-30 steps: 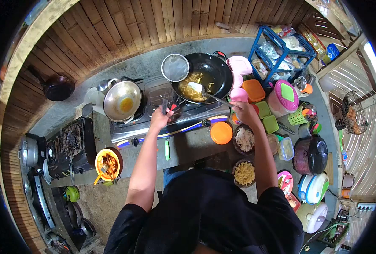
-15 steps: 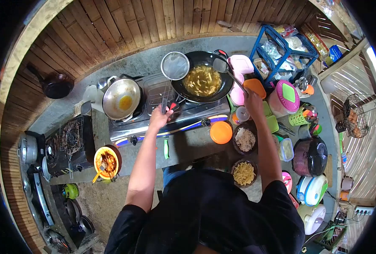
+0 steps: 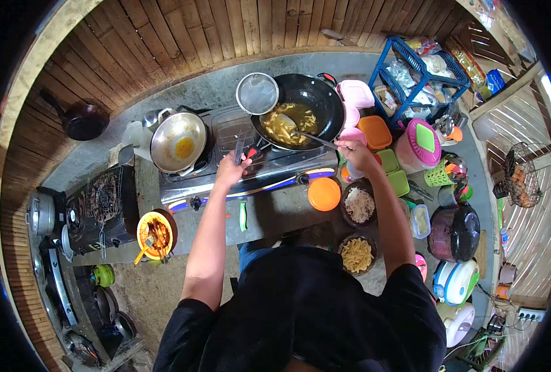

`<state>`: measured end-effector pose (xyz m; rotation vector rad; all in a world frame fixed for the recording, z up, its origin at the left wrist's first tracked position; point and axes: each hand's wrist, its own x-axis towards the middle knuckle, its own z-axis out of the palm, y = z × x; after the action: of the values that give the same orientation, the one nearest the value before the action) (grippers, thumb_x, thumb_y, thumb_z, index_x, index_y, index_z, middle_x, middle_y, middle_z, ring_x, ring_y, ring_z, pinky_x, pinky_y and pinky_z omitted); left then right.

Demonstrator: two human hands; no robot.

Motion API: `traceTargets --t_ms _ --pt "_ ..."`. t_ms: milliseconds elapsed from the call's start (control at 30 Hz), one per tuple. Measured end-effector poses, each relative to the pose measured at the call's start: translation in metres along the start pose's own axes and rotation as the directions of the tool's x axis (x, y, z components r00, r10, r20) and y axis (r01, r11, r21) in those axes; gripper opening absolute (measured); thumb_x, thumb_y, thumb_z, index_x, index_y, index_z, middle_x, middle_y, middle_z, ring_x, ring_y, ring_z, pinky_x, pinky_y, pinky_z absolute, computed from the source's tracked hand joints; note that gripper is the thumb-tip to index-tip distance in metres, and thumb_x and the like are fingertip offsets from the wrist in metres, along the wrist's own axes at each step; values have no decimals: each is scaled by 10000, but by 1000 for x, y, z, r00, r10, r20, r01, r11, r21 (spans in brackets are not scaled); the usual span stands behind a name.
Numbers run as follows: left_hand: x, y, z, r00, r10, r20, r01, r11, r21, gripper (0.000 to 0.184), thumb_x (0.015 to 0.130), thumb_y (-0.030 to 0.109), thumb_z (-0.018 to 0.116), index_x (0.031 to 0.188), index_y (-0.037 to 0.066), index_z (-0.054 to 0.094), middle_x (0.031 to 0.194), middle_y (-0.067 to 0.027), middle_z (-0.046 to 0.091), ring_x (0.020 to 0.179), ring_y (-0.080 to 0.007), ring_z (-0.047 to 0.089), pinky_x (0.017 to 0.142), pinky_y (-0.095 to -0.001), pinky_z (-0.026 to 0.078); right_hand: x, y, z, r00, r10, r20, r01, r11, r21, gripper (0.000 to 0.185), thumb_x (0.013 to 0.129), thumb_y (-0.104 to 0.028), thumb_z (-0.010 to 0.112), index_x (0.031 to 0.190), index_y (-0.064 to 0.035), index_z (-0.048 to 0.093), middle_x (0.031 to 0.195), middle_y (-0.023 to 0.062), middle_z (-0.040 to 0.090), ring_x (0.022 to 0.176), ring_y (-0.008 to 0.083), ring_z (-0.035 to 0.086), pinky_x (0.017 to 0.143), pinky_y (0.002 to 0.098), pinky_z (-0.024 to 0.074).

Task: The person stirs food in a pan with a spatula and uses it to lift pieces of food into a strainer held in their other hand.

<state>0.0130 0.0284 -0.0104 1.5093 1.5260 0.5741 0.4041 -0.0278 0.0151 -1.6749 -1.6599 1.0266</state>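
Observation:
My left hand [image 3: 232, 168] is closed round the handle of a round mesh strainer [image 3: 257, 93], whose basket overlaps the left rim of a black wok [image 3: 325, 102]. A red-and-black wok handle lies close beside that hand. Brownish oil with pale strips of food [image 3: 282, 127] fills the wok's bottom. My right hand [image 3: 357, 154] grips the long handle of a metal spatula [image 3: 316, 137]; its blade is down in the oil among the strips. Left of the wok on the stove [image 3: 244, 177] sits a metal pan [image 3: 178, 144] with a little yellow oil.
An orange lid [image 3: 324, 194], a bowl of white shreds [image 3: 358, 205] and a bowl of pale strips [image 3: 357, 255] stand by my right arm. Plastic containers and a blue rack [image 3: 421, 77] line the right. A bowl of red sauce [image 3: 155, 235] is at left.
The spatula has come down from above the wok's right rim into the oil. My right hand has moved lower and slightly left. The strainer is nearly still.

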Motion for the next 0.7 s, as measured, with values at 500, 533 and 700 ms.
traceTargets --t_ms 500,533,700 --pt "6 -9 -1 1000 19 -16 -19 1000 -4 237 827 215 732 895 61 565 710 -82 658 606 -178 673 604 -351 506 -36 -26 -29 909 -251 -332 105 910 -400 278 900 -145 573 1158 -73 648 989 226 658 902 400 637 764 457 505" --pt "7 -11 -1 999 27 -16 -27 1000 7 240 827 221 732 897 62 567 709 -83 659 605 -178 673 605 -351 505 -32 -20 -30 844 -384 -374 157 844 -513 276 902 -141 568 1158 -77 646 976 222 661 882 397 642 746 466 508" --pt "8 -10 -1 998 53 -20 -53 999 7 214 833 173 731 908 82 553 684 -19 605 572 -112 617 447 -281 420 -16 -9 -33 820 -367 -439 15 781 -624 254 911 -166 554 1132 -78 640 923 213 664 826 377 650 699 488 509"
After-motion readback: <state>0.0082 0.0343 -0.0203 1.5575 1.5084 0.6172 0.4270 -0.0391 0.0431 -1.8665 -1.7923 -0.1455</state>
